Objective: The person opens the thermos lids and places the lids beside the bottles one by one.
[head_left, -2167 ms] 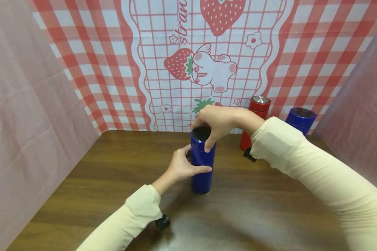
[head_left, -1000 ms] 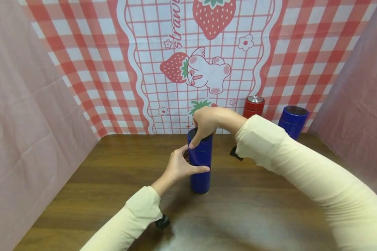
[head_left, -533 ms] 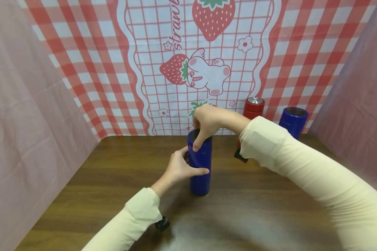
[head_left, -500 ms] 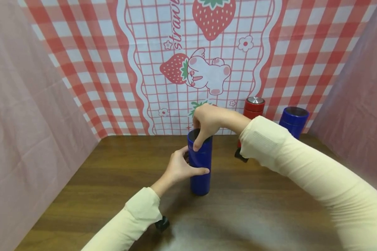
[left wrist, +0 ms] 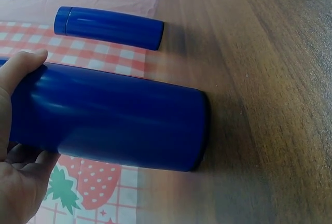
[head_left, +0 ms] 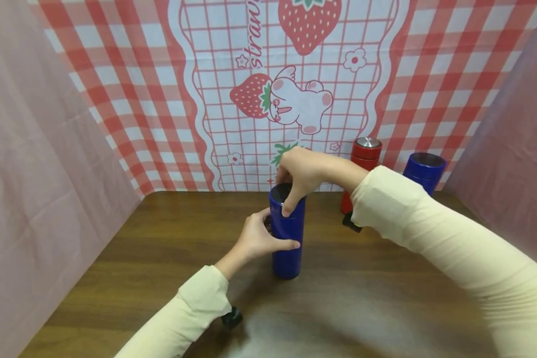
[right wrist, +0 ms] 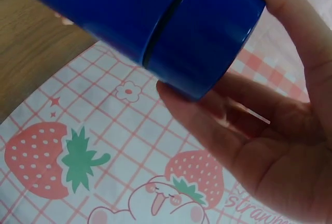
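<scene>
A tall blue thermos flask (head_left: 288, 263) with a black-topped lid (right wrist: 212, 32) stands upright on the wooden table in the head view. My left hand (head_left: 256, 236) holds its body from the left, thumb across the front and fingers behind it. From above, my right hand (head_left: 306, 169) grips the lid, with the thumb on the near side and the fingers at the far rim. A dark seam between lid and body shows in the right wrist view. The flask's base (left wrist: 199, 130) meets the table in the left wrist view.
Behind my right forearm stand a red flask (head_left: 367, 155) with a silver top and a second blue flask (head_left: 425, 171), both partly hidden. A red-checked strawberry cloth (head_left: 161, 124) hangs at the back. Pink cloths (head_left: 36, 164) close in both sides of the table (head_left: 152, 238).
My right hand has turned on the lid: its thumb went left around the front, then came part of the way back right. My left hand and the flask stay put; the head view shifts slightly.
</scene>
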The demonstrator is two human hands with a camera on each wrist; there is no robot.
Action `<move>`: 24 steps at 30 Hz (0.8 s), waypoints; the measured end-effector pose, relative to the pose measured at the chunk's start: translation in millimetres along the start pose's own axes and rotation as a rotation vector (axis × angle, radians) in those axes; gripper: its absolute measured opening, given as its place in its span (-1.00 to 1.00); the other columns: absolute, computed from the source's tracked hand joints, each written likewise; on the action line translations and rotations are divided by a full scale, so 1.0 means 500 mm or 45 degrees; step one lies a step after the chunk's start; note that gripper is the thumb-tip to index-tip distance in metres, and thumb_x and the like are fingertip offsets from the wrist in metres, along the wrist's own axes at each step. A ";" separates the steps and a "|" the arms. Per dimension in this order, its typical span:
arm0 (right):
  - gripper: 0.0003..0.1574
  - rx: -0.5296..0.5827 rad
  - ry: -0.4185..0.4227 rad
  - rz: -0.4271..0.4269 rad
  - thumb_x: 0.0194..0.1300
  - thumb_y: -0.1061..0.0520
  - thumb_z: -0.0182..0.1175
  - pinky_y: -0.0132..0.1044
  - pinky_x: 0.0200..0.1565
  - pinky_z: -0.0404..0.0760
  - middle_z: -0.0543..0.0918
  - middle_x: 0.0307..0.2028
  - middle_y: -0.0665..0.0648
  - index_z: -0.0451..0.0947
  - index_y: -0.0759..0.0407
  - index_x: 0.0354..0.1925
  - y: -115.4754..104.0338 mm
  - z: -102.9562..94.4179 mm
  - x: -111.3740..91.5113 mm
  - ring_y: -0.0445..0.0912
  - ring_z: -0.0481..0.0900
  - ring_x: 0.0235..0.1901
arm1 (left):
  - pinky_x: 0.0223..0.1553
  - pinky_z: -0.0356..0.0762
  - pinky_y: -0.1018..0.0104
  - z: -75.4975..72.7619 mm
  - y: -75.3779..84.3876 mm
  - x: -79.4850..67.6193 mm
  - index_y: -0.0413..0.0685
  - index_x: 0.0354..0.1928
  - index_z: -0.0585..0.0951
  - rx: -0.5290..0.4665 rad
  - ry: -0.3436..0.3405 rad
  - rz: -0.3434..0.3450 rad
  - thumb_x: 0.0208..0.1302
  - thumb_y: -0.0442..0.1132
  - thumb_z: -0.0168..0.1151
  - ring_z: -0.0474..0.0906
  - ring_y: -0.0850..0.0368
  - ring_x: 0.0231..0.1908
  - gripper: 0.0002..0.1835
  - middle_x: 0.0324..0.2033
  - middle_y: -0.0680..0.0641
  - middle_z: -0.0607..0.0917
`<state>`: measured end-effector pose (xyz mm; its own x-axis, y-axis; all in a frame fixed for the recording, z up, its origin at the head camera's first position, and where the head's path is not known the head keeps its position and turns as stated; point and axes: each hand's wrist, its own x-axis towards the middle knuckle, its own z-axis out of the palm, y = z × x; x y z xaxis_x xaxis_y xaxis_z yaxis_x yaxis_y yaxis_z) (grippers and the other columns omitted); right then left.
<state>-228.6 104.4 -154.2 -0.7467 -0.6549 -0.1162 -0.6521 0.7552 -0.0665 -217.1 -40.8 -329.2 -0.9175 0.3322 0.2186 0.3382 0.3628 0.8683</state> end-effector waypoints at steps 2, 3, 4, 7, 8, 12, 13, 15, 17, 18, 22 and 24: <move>-0.47 0.013 -0.009 -0.053 -0.21 -0.16 0.55 -0.35 -0.32 0.66 0.77 -0.41 0.01 0.73 0.10 -0.28 0.006 0.000 0.000 -0.20 0.67 -0.41 | -0.20 0.66 0.36 0.000 -0.001 0.000 -0.05 0.04 0.59 0.005 -0.003 0.001 -0.24 -0.11 0.61 0.70 0.17 -0.19 -0.32 -0.15 -0.06 0.76; -0.47 0.020 -0.019 -0.082 -0.20 -0.14 0.55 -0.34 -0.30 0.66 0.78 -0.39 0.02 0.73 0.11 -0.25 0.008 0.000 0.001 -0.20 0.68 -0.40 | -0.20 0.66 0.36 0.000 -0.002 0.001 -0.06 0.03 0.59 0.008 -0.003 0.002 -0.24 -0.11 0.61 0.70 0.17 -0.19 -0.33 -0.16 -0.07 0.76; -0.46 0.021 -0.031 -0.107 -0.19 -0.13 0.55 -0.34 -0.29 0.67 0.78 -0.38 0.02 0.73 0.10 -0.23 0.010 -0.001 0.002 -0.19 0.68 -0.39 | -0.20 0.66 0.37 0.000 -0.002 0.001 -0.06 0.03 0.59 0.007 -0.006 -0.002 -0.24 -0.11 0.61 0.70 0.18 -0.19 -0.33 -0.16 -0.06 0.76; -0.41 0.015 -0.062 -0.176 -0.16 -0.10 0.54 -0.31 -0.23 0.69 0.78 -0.30 0.04 0.70 0.11 -0.14 0.016 -0.006 0.005 -0.17 0.71 -0.32 | -0.20 0.66 0.35 -0.002 -0.003 0.003 -0.07 0.03 0.59 0.024 -0.007 0.017 -0.23 -0.11 0.60 0.70 0.16 -0.19 -0.34 -0.16 -0.07 0.76; -0.38 0.014 -0.072 -0.194 -0.16 -0.10 0.54 -0.29 -0.20 0.70 0.78 -0.27 0.04 0.69 0.12 -0.10 0.018 -0.007 0.006 -0.16 0.71 -0.29 | -0.19 0.66 0.35 -0.003 -0.004 0.003 -0.07 0.02 0.59 0.033 -0.007 0.024 -0.23 -0.11 0.60 0.70 0.15 -0.19 -0.34 -0.16 -0.08 0.76; -0.28 0.016 -0.106 -0.218 -0.15 -0.07 0.55 -0.25 -0.09 0.69 0.75 -0.15 0.07 0.63 0.14 0.02 0.019 -0.014 0.007 -0.11 0.71 -0.17 | -0.18 0.65 0.36 -0.005 -0.004 0.004 -0.08 0.02 0.60 0.054 -0.005 0.034 -0.24 -0.10 0.60 0.70 0.15 -0.18 -0.34 -0.17 -0.08 0.77; -0.26 0.025 -0.117 -0.220 -0.15 -0.05 0.55 -0.24 -0.07 0.69 0.74 -0.13 0.08 0.62 0.15 0.04 0.019 -0.015 0.007 -0.09 0.70 -0.14 | -0.18 0.65 0.36 -0.005 -0.003 0.004 -0.08 0.02 0.60 0.052 -0.005 0.031 -0.24 -0.10 0.60 0.70 0.15 -0.18 -0.34 -0.17 -0.09 0.77; -0.22 0.029 -0.134 -0.227 -0.15 -0.02 0.56 -0.21 -0.03 0.68 0.73 -0.09 0.10 0.60 0.18 0.08 0.017 -0.018 0.006 -0.06 0.70 -0.11 | -0.18 0.65 0.35 -0.005 -0.003 0.004 -0.08 0.02 0.60 0.053 -0.004 0.026 -0.25 -0.10 0.61 0.70 0.15 -0.18 -0.33 -0.17 -0.09 0.77; -0.20 0.033 -0.153 -0.226 -0.16 0.02 0.57 -0.19 -0.01 0.67 0.72 -0.06 0.11 0.58 0.18 0.10 0.015 -0.021 0.005 -0.04 0.69 -0.08 | -0.18 0.65 0.35 -0.005 -0.004 0.005 -0.08 0.01 0.60 0.059 -0.001 0.028 -0.25 -0.10 0.61 0.70 0.14 -0.19 -0.33 -0.17 -0.09 0.76; -0.20 0.034 -0.162 -0.223 -0.16 0.05 0.57 -0.18 0.00 0.67 0.72 -0.05 0.11 0.58 0.17 0.11 0.013 -0.023 0.004 -0.03 0.69 -0.07 | -0.18 0.65 0.34 -0.005 -0.004 0.005 -0.07 0.01 0.60 0.061 -0.002 0.028 -0.25 -0.10 0.61 0.70 0.13 -0.19 -0.33 -0.17 -0.09 0.76; -0.18 0.039 -0.202 -0.182 -0.17 0.13 0.58 -0.14 0.07 0.64 0.69 0.01 0.10 0.56 0.09 0.14 0.006 -0.027 0.002 0.00 0.66 0.01 | -0.18 0.65 0.34 -0.005 -0.004 0.007 -0.05 0.00 0.60 0.080 0.005 0.022 -0.25 -0.08 0.61 0.69 0.15 -0.19 -0.34 -0.18 -0.06 0.77; -0.17 0.033 -0.221 -0.160 -0.17 0.17 0.57 -0.11 0.10 0.62 0.68 0.05 0.09 0.55 0.07 0.16 0.004 -0.027 0.001 0.02 0.64 0.04 | -0.18 0.65 0.33 -0.004 -0.002 0.006 -0.05 0.00 0.60 0.088 0.006 0.019 -0.25 -0.06 0.61 0.69 0.15 -0.19 -0.34 -0.17 -0.06 0.76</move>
<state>-232.0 105.4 -140.9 -0.6244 -0.7314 -0.2743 -0.7334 0.6698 -0.1164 -220.7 -41.8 -328.8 -0.9130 0.3343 0.2338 0.3658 0.4171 0.8320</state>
